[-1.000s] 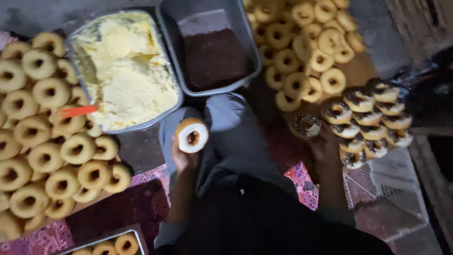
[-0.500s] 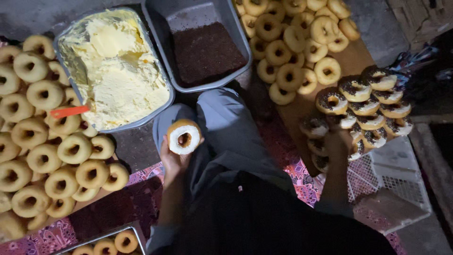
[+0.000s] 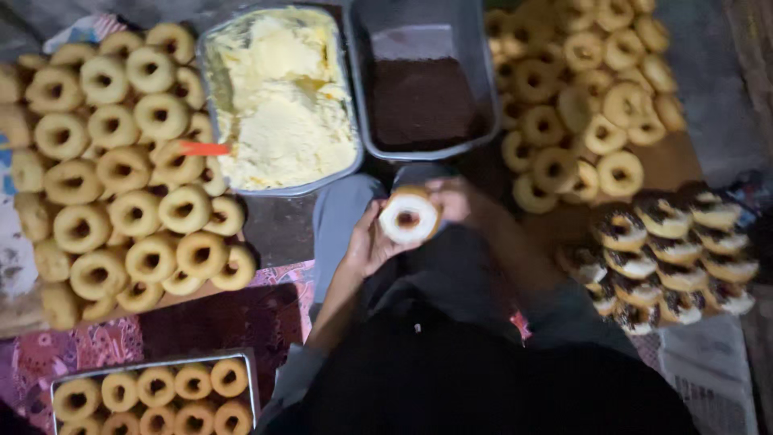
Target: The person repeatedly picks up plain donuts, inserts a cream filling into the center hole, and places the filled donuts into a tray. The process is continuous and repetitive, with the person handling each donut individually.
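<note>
A ring doughnut coated with pale cream is held over my lap between both hands. My left hand grips it from the left and below. My right hand touches its right edge with the fingertips. Just beyond it stand a grey tub of pale yellow cream with an orange-handled tool resting in it, and a grey tub of dark chocolate sprinkles.
Plain doughnuts are heaped at the left and more plain doughnuts at the upper right. Finished sprinkled doughnuts lie at the right. A metal tray of plain doughnuts sits at the bottom left on patterned cloth.
My right hand has come from the finished doughnuts at the right to the creamed doughnut. My left hand has kept holding that doughnut, now nearer the middle.
</note>
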